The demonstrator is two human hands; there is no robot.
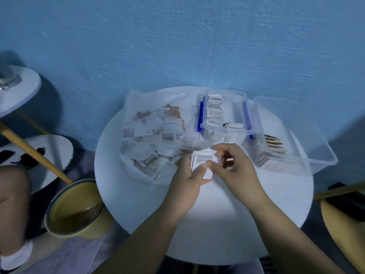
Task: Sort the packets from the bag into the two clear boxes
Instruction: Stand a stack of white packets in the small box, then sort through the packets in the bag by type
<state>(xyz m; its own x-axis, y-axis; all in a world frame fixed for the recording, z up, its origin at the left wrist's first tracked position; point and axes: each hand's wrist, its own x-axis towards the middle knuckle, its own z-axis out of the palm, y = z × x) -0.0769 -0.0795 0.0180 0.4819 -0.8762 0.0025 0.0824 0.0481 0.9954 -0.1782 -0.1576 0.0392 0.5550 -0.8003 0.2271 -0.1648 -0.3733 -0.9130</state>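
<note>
A clear plastic bag (138, 107) full of white and brown packets lies on the left part of the round white table (197, 224). My left hand (187, 178) grips a small stack of white packets (201, 161) above the table's middle. My right hand (235, 165) is beside it with curled fingers, pinching the stack's top right edge. A clear box with blue clips (237, 107) holds a row of white packets at the back. A larger clear box (308, 147) at the right holds brown-edged packets along its left wall.
A yellow bucket (65, 226) with a wooden stick (35, 153) stands on the floor to the left. Two more round white tables sit at far left. A person's knee and shoe show at the left edge. A yellow seat edge (343, 232) is at right.
</note>
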